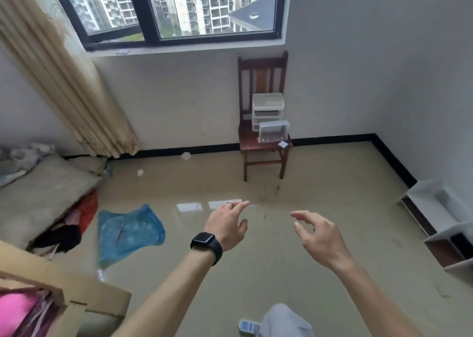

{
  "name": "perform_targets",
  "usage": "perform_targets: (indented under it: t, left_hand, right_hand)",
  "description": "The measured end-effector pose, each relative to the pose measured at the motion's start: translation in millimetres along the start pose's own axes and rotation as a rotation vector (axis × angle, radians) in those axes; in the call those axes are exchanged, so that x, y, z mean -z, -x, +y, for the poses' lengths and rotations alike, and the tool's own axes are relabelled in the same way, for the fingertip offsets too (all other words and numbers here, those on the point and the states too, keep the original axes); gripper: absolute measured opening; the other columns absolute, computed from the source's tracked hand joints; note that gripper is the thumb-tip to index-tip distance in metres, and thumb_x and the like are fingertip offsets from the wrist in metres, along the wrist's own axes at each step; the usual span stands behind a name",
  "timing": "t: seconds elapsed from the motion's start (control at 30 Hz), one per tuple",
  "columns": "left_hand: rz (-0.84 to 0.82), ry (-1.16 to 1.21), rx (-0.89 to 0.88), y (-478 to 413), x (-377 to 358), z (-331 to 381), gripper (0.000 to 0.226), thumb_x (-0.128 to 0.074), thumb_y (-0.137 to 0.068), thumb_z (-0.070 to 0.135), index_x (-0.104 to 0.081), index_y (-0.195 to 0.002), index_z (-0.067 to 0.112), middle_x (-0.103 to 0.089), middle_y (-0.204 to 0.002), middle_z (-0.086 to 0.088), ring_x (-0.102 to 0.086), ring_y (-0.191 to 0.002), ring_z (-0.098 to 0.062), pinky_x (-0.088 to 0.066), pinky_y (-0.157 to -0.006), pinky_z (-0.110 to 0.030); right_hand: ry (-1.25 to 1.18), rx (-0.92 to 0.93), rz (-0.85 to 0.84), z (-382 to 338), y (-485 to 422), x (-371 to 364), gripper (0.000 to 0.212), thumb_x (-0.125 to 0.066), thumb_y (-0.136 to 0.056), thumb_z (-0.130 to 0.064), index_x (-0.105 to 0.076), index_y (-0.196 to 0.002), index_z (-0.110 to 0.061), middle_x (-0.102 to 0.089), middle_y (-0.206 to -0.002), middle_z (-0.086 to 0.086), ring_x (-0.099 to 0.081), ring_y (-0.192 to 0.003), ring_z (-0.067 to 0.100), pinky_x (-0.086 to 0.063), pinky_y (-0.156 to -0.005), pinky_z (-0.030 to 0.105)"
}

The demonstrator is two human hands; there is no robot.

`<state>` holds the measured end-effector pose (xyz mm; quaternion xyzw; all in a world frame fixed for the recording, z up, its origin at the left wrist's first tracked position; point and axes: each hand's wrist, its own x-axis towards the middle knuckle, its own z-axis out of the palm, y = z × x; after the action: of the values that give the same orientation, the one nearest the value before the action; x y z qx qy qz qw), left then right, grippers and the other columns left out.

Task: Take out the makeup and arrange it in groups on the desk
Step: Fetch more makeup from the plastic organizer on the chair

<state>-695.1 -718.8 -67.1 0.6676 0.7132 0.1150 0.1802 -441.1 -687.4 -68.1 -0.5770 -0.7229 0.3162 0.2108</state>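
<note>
This is a room in a home. It has a window point(163, 6) with a curtain point(64, 86), a wooden chair point(263, 121), a mattress point(43, 196) on the shiny floor point(281, 247).

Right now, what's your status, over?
Left grip open, empty; right grip open, empty. No makeup seen; clear drawer boxes sit on wooden chair ahead. Blue bag on floor, left of path.

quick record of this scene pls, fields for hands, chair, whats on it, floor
left hand: open, empty, watch on wrist
right hand: open, empty, fingers loosely curled
chair: wooden, against the far wall
on chair: clear drawer unit, smaller clear box in front of it
floor: blue plastic bag, left of the hands
makeup: none visible
</note>
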Motion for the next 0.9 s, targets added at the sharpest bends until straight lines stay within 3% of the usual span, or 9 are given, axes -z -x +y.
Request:
perform_targets:
  t: [0.33,0.57,0.9]
  left_hand:
    - [-0.129,0.017,0.031,-211,-49,6,0.054,-0.046,-0.100,0.035,-0.034,-0.152,0.034,-0.044,-0.149,0.006,-0.037,-0.137,-0.016,-0.034,-0.108,-0.028]
    - [-0.281,0.039,0.211,-352,-83,7,0.054,-0.045,-0.099,0.037,-0.033,-0.151,0.036,-0.042,-0.150,0.006,-0.036,-0.139,-0.016,-0.036,-0.106,-0.030]
    - [-0.477,0.079,0.323,-487,-144,-32,0.056,-0.047,-0.098,0.035,-0.033,-0.152,0.033,-0.042,-0.151,0.002,-0.038,-0.138,-0.020,-0.040,-0.105,-0.032]
  right_hand:
    - [-0.049,-0.104,-0.037,77,-205,12,0.024,-0.063,-0.095,-0.026,-0.069,-0.116,-0.036,-0.069,-0.111,-0.017,-0.062,-0.110,0.007,-0.045,-0.096,0.025]
    - [0.003,-0.201,-0.204,135,-347,32,0.024,-0.058,-0.097,-0.033,-0.066,-0.120,-0.039,-0.066,-0.111,-0.020,-0.058,-0.111,0.007,-0.045,-0.097,0.028]
    - [0.126,-0.329,-0.401,202,-476,1,0.026,-0.057,-0.098,-0.032,-0.063,-0.123,-0.036,-0.065,-0.113,-0.016,-0.059,-0.116,0.009,-0.043,-0.100,0.027]
